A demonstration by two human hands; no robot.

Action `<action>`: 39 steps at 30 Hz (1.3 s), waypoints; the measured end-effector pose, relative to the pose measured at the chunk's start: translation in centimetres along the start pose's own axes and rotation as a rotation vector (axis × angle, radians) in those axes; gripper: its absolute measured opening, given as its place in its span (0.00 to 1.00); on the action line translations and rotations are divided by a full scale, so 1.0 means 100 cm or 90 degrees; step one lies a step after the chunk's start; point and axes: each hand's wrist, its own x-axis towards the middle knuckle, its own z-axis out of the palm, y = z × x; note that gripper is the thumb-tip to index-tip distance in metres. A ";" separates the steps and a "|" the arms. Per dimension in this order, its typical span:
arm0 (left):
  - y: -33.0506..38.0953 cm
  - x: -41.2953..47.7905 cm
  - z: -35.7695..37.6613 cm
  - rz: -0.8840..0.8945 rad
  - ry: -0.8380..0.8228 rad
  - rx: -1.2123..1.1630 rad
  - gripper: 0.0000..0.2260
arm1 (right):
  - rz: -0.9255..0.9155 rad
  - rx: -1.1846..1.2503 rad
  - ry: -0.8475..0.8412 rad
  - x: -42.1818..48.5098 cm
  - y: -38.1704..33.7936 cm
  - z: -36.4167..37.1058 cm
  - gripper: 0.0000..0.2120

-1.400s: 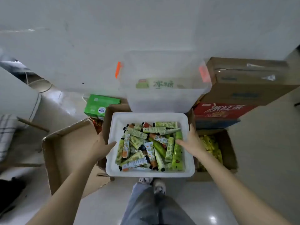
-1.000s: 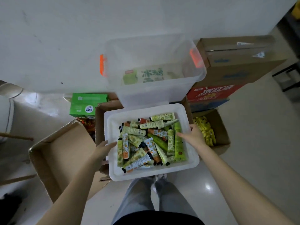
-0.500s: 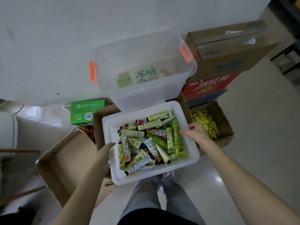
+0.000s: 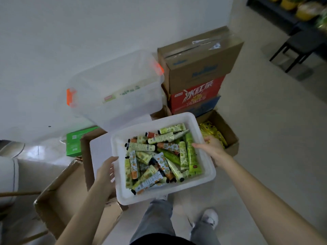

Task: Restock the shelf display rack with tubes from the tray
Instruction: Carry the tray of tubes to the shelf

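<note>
Grey trousers (image 4: 155, 220) and a white shoe (image 4: 209, 218) stand nearest, on a pale floor. Just above them is the white tray (image 4: 166, 197), tipped a little and held at both sides. The left hand (image 4: 106, 172) is clamped on the left rim with its thumb over the edge, and the right hand (image 4: 211, 147) is clamped on the right rim with its fingers reaching in over the load. The tubes (image 4: 159, 156) all lie inside the tray in a loose jumble, green, cream and orange-patterned. Beside the left arm an open cardboard box (image 4: 58, 200) sits on the floor. Behind the tray are a green carton (image 4: 76, 144), a box of yellow packets (image 4: 214, 133), a clear plastic bin (image 4: 120, 89) with orange clips and a stack of cartons (image 4: 200, 62) against the wall. Far off at the upper right a dark shelf (image 4: 283, 11) carries yellow goods, though whether this is the rack cannot be told. The step looks like fetching the stock, with no tube shelved yet. Next the tray needs carrying level to the rack and setting down, so that a hand comes free.
</note>
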 end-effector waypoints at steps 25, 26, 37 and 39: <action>-0.127 -0.218 0.470 0.041 -0.564 0.478 0.28 | 0.088 0.291 0.269 -0.073 0.295 -0.457 0.31; -0.130 -0.219 0.488 0.040 -0.559 0.482 0.25 | 0.095 0.291 0.274 -0.064 0.300 -0.470 0.32; -0.106 -0.223 0.709 0.094 -0.590 0.523 0.30 | 0.102 0.239 0.284 0.055 0.264 -0.653 0.38; -0.093 -0.226 0.745 0.127 -0.570 0.497 0.33 | 0.090 0.230 0.293 0.077 0.248 -0.684 0.38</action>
